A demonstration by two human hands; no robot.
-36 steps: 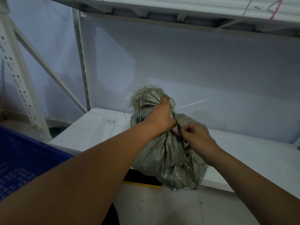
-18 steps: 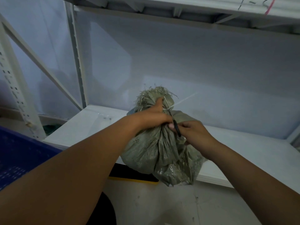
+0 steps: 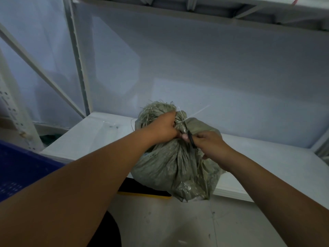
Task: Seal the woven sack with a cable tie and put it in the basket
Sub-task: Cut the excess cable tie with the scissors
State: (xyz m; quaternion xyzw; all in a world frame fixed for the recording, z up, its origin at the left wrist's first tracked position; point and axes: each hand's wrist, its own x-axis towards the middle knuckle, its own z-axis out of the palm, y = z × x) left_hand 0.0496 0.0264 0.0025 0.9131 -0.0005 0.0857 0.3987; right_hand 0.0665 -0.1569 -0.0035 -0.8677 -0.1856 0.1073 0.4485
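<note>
A grey-green woven sack (image 3: 174, 166) rests on the front edge of a white shelf (image 3: 89, 134), and its frayed top is bunched into a neck. My left hand (image 3: 160, 128) grips that neck from the left. A white cable tie (image 3: 197, 112) circles the neck, its thin tail sticking out to the upper right. My right hand (image 3: 210, 145) holds a thin black object (image 3: 190, 139) just below the tie, its tip at the neck. What the black object is cannot be made out. A blue basket (image 3: 21, 166) stands at the lower left.
White rack uprights and a diagonal brace (image 3: 46, 77) rise at the left, and another shelf (image 3: 231, 8) hangs overhead. A black and yellow strip (image 3: 142, 190) lies under the shelf's front edge. Grey floor (image 3: 178, 225) is below.
Both hands keep their holds on the sack's neck and the black object. The sack has shifted slightly, and the tie's tail has swung a little to the left.
</note>
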